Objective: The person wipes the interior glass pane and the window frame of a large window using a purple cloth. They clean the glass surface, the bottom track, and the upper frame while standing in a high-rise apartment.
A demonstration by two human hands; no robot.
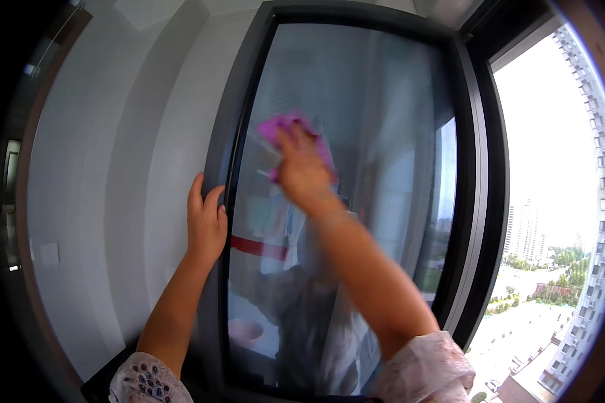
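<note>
A dark-framed window sash stands swung inward in front of me, its glass pane facing me. My right hand presses a purple cloth against the upper left part of the glass; both are smeared by motion. The fingers lie over the cloth and its edges stick out around them. At the sash's left edge, my left hand grips the frame, fingers pointing up and partly hidden behind it. Dim reflections, a red band among them, show in the pane.
To the left is a pale wall with a square wall plate. On the right, the bare window opening gives onto the outdoors far below, with a tall building, trees and a road.
</note>
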